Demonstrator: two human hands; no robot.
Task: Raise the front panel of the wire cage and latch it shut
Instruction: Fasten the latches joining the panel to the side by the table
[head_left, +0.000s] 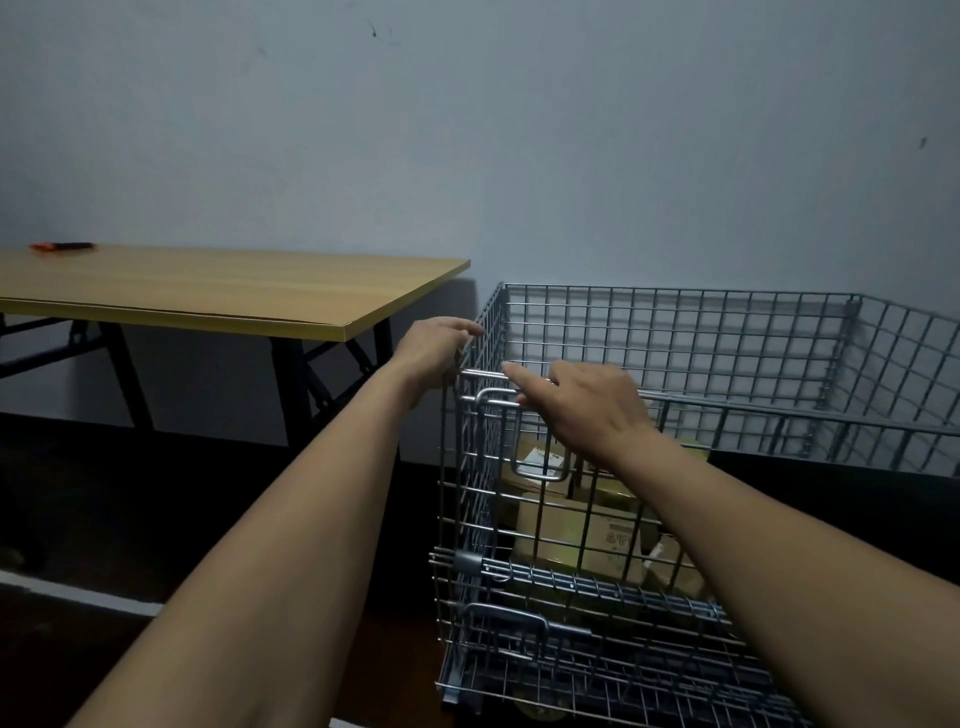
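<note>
A grey wire cage stands on the floor at the right, open at the top. Its front panel is raised upright, its top rail level with my hands. My left hand grips the cage's left front corner where the side wall meets the panel. My right hand rests on the panel's top rail, fingers on the sliding latch bar beside a looped wire handle. Whether the bar is engaged in the side wall is hidden by my hands.
Several cardboard boxes lie inside the cage. A second wire handle sits on the lower panel. A wooden folding table stands left of the cage, an orange-and-black tool on its far corner. A grey wall is behind.
</note>
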